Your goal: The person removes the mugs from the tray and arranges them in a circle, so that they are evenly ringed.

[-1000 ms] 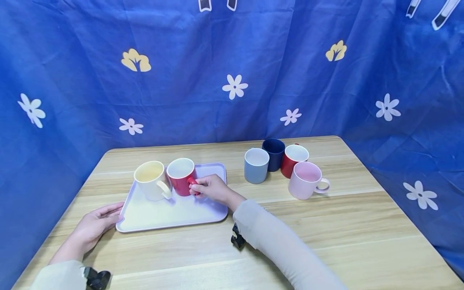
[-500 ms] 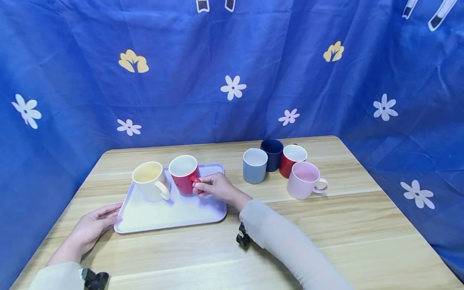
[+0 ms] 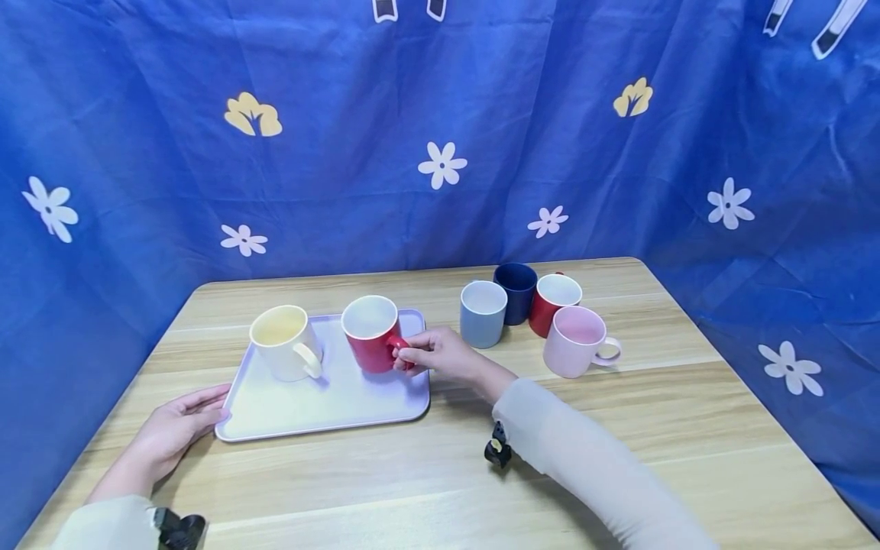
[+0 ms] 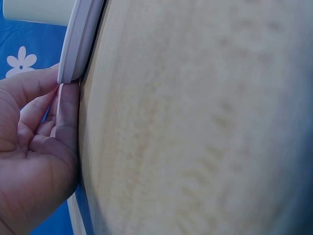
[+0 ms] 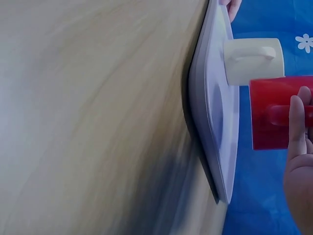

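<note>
1. 2 hands at work: right hand pinches handle of red mug, fingers curled round it. In right wrist view the mug is clear of the lavender tray, above its right part.
2. Left hand w/ straight fingers touching tray's left edge, gripping nothing.
3. Cream mug stands on tray, left of red mug, apart.
4. 4 mugs grouped on wooden table: grey-blue mug, navy mug, 2nd red mug, pink mug.
</note>
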Motion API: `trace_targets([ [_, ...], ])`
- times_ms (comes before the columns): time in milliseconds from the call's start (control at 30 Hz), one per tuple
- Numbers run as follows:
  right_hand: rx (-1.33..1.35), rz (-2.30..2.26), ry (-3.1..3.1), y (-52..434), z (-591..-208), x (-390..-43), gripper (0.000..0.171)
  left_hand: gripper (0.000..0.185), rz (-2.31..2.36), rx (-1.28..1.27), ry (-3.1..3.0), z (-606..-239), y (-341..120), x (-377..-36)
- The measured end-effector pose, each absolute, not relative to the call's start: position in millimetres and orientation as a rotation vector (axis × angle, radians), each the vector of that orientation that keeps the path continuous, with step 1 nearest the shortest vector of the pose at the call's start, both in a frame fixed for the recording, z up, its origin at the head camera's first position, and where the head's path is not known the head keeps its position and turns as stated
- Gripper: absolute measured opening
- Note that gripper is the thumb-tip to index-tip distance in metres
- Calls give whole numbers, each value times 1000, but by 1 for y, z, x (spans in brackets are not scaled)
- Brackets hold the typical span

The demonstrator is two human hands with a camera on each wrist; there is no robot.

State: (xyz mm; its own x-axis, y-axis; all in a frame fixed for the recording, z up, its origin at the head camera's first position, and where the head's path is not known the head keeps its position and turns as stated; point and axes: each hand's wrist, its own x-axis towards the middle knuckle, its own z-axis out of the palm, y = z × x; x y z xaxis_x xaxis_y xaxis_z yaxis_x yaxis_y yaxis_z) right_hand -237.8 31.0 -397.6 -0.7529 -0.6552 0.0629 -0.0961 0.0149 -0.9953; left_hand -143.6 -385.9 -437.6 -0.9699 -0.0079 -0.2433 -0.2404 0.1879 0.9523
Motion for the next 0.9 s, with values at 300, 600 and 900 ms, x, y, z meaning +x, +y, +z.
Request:
trace_targets([
  [300, -868, -1768, 1821, 68, -392, -235, 23, 53, 1894, -231, 2262, -438, -387, -143],
  [600, -929, -1666, 1880, 108, -394, -230, 23, 65, 1859, -234, 2282, -438, -386, -143],
  [900, -947, -1587, 1892, 144, -393, -221, 25, 68, 1835, -225, 2298, -435, -383, -142],
])
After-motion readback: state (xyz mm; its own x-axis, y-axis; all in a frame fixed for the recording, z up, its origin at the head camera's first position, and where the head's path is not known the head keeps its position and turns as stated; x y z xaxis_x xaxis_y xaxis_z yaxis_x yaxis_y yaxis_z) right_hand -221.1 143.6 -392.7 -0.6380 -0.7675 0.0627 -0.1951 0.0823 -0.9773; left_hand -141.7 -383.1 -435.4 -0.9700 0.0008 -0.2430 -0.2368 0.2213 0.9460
